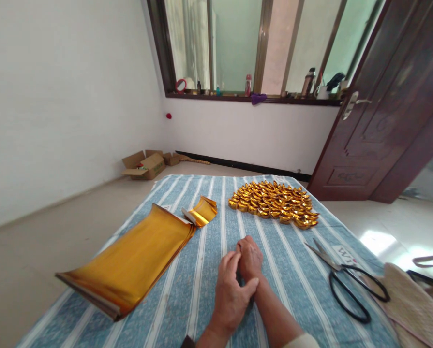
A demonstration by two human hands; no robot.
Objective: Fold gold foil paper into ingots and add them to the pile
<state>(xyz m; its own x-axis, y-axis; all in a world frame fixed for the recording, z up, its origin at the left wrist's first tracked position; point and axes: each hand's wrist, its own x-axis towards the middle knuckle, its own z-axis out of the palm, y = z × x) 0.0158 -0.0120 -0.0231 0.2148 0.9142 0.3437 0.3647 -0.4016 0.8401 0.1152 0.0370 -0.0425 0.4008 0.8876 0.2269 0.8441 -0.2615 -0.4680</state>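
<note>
My left hand point(230, 290) rests against my right hand over the middle of the cloth. Its thumb lies on my right wrist and its fingers touch the side of that hand; the thumb and fingers are apart, with no object between them. Curled with its knuckles up, my right hand point(250, 257) shows no object, though its fingertips are hidden. To the left lies a stack of large gold foil paper sheets point(140, 258), with a smaller stack of gold foil paper pieces point(202, 211) beyond it. Many folded gold paper ingots point(270, 203) stand in packed rows ahead to the right.
Black-handled scissors point(337, 266) lie partly spread at the right on the blue striped cloth point(180, 290). A beige woven fabric point(412, 304) is at the near right edge. Cardboard boxes point(154, 164) sit on the floor by the wall; a brown door point(376, 116) stands right.
</note>
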